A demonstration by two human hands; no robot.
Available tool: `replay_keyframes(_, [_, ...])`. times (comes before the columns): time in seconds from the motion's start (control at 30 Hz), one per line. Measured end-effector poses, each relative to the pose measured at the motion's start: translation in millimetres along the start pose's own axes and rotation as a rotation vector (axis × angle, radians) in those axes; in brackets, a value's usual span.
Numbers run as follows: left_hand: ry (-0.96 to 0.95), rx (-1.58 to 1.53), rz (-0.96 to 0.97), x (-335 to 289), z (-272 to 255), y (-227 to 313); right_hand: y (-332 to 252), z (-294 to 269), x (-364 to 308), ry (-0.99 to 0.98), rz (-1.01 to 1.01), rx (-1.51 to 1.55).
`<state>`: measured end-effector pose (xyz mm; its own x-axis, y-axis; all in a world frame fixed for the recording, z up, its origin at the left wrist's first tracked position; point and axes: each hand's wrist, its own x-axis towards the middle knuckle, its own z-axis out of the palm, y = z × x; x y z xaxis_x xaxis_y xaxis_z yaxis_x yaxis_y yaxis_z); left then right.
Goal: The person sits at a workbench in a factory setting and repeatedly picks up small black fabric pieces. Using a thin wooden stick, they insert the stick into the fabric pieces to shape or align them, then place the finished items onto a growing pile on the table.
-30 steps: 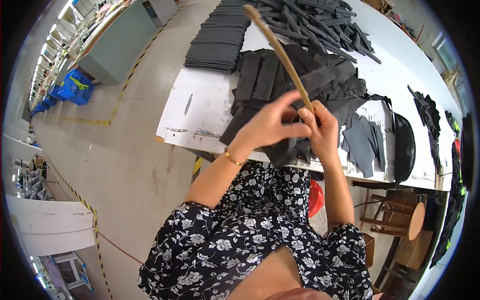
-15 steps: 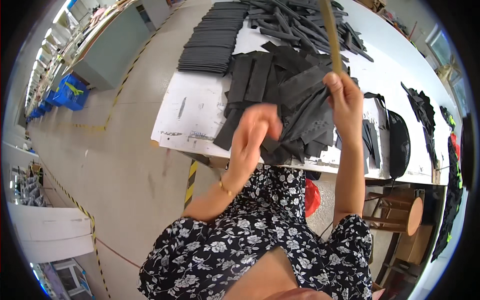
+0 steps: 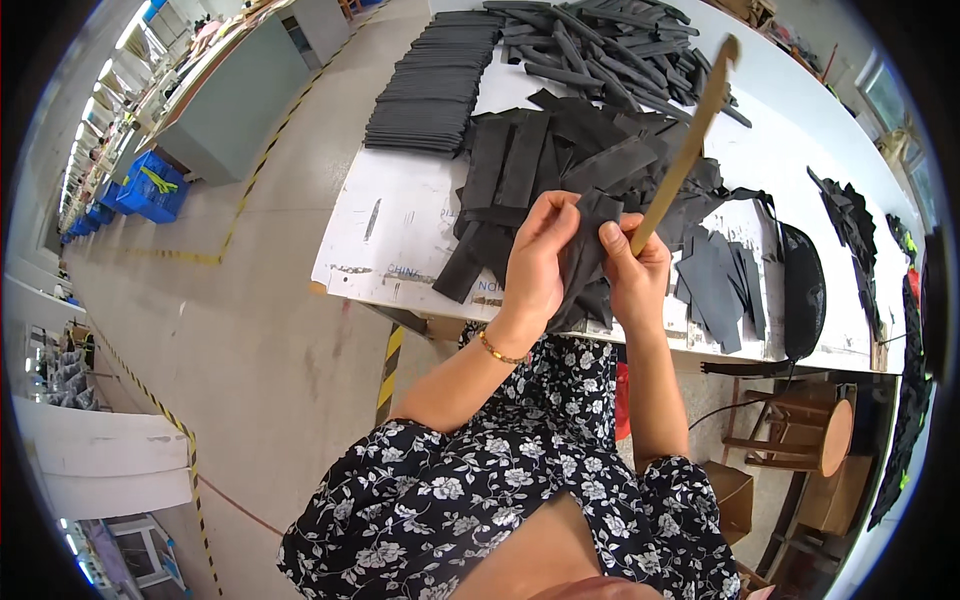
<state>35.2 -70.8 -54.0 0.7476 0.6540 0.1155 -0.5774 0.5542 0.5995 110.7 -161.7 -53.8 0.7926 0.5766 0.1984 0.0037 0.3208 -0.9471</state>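
Both hands meet over the front of a white table (image 3: 345, 235). My left hand (image 3: 540, 265) is closed on a black fabric strip (image 3: 592, 235), pinching it between thumb and fingers. In my right hand (image 3: 640, 275) is a flat wooden stick (image 3: 690, 145), its bent tip pointing up and to the right. The right thumb and fingers also come up against the strip's edge, though whether they grip it is hard to see. Beneath and beyond the hands spreads a loose heap of flat black strips (image 3: 520, 150).
At the back left lies a neat stack of black pieces (image 3: 425, 90); rolled black tubes (image 3: 600, 55) are piled beside it. A black pouch (image 3: 803, 290) sits at the right. Below the table are a wooden stool (image 3: 830, 437) and a cardboard box (image 3: 728, 500).
My hands have come together, and a strip is now held up between them. The stick has come down with my right hand and leans further right.
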Motion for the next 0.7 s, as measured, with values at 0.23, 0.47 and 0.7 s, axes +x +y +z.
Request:
replay_keyframes(0.23, [-0.204, 0.543, -0.259, -31.7, -14.7, -16.5, -15.8, 3.3, 31.5, 0.139, -0.096, -0.294])
replay_keyframes(0.47, [-0.257, 0.546, -0.274, -68.1, -38.7, -22.9, -40.3, 33.6, 124.1, 0.338, -0.468, -0.333])
replay_keyframes(0.7, [0.055, 1.066, 0.159, 9.2, -77.7, 43.0, -89.5, -42.0, 234.1, 0.206, -0.496, -0.502])
